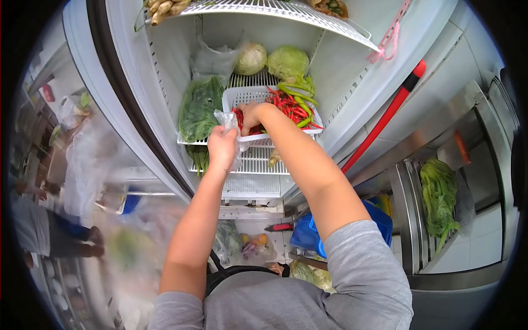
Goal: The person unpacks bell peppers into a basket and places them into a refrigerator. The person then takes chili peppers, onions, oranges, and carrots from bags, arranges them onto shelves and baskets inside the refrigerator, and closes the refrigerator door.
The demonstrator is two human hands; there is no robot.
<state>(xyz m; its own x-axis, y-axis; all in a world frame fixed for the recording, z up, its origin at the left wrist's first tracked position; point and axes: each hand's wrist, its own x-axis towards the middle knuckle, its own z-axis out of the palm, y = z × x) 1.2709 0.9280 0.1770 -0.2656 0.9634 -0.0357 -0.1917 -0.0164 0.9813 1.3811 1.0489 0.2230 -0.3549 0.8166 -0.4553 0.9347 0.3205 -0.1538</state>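
Observation:
My left hand [221, 147] is closed on the mouth of a clear plastic bag [226, 118], at the front left corner of a white basket [278, 135]. The basket stands on a fridge shelf, with red chilies [289, 105] and several green chilies [302, 103] in it. Inside its left part, my right hand [254, 114] is curled over red chilies, its fingertips partly hidden among them. A bag of leafy greens [201, 110] lies to the left of the basket. Behind it sit a pale cabbage [251, 59] and a green cabbage [289, 63].
A white wire shelf [264, 7] crosses above my hands. The fridge door [132, 93] stands open on the left. A red pole [379, 124] leans at the right, near a metal rack with leafy greens [438, 192]. Blue containers [308, 234] are below. Another person [38, 220] stands far left.

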